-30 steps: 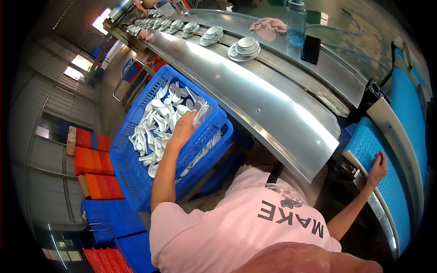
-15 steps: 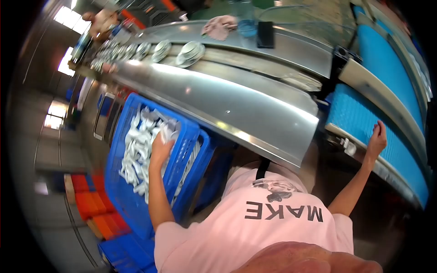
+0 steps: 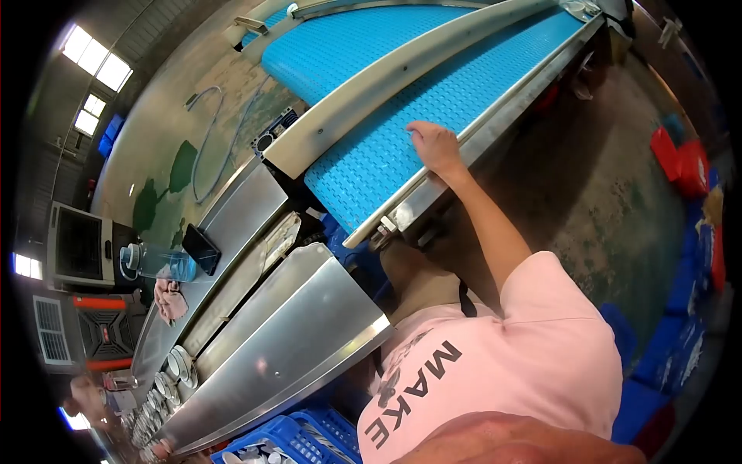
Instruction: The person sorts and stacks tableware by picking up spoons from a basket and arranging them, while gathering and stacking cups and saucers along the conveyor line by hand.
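My right hand (image 3: pixel 437 148) is over the near rail of the blue conveyor belt (image 3: pixel 363 176), with its fingers curled together and nothing visible in them. My left hand is out of view. At the bottom edge stands a blue basket (image 3: pixel 297 437) with white spoons (image 3: pixel 259 455) in it, only partly seen. A steel table (image 3: pixel 278 371) lies left of my body. Along its channel, stacked bowls and plates (image 3: pixel 182 366) form a line at the lower left.
A water bottle (image 3: pixel 158 263), a black phone (image 3: pixel 202 249) and a pink cloth (image 3: pixel 170 300) lie on the far steel ledge. Another person (image 3: pixel 89 398) is at the far lower left. Red and blue containers (image 3: pixel 680 166) stand at the right. A hose (image 3: pixel 209 147) lies on the floor.
The view has swung right toward the conveyor. My left hand, earlier at the spoons in the basket, has left view. The basket now shows only at the bottom; my right hand's fingers are more curled.
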Demonstrator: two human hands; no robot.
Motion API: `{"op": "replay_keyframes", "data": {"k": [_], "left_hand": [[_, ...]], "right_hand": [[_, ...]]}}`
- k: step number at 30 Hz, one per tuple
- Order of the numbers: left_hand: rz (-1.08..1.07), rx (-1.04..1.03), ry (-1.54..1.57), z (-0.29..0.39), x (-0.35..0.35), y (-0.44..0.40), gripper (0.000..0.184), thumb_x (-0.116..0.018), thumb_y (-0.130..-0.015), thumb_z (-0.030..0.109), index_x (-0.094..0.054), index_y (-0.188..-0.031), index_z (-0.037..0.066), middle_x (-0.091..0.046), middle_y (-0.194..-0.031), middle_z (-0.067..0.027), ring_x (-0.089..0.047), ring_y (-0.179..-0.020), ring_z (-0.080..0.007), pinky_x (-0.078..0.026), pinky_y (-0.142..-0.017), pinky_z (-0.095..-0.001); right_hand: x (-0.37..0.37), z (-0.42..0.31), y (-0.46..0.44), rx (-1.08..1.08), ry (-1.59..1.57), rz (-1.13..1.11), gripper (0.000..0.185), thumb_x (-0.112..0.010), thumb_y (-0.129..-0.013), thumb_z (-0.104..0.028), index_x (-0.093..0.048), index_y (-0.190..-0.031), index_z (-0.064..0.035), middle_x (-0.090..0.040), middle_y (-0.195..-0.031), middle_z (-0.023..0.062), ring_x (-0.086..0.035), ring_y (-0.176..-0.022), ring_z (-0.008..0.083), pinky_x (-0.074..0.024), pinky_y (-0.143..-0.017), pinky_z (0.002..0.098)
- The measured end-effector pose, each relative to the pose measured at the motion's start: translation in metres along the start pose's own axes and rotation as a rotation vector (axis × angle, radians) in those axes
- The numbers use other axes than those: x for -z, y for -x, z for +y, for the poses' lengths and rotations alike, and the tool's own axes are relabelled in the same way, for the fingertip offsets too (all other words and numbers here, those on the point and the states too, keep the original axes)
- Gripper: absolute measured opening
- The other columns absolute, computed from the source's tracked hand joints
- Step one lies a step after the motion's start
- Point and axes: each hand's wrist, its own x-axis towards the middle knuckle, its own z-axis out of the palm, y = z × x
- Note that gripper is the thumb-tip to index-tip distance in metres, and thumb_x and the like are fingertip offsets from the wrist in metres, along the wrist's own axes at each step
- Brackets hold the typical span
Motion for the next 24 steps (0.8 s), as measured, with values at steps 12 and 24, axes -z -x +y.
{"op": "replay_keyframes", "data": {"k": [12,24], "left_hand": [[-0.48,-0.564,1.563,0.179,0.133,-0.063,0.034,-0.056,-0.069,0.005,-0.053,-0.102,0.0,-0.056,-0.093,-0.0187,-0.052,-0.086,-0.0376,-0.041,-0.076,-0.0432],[-0.206,-0.384,1.561,0.192,0.14,-0.028,0.049,-0.071,-0.062,0.017,-0.053,-0.106,0.005,-0.057,-0.096,-0.0125,-0.051,-0.092,-0.0314,-0.035,-0.085,-0.0407]], "right_hand": [[-0.004,0.007,0.002,0.019,-0.008,-0.001,0.016,-0.05,-0.078,-0.014,-0.062,-0.086,-0.0074,-0.063,-0.082,0.0123,-0.06,-0.076,0.0302,-0.0483,-0.068,0.0389],[-0.008,0.005,0.001,-0.039,0.088,0.007,0.017,-0.048,-0.077,-0.013,-0.063,-0.085,-0.0092,-0.063,-0.084,0.0128,-0.06,-0.078,0.031,-0.0482,-0.069,0.0389]]}}
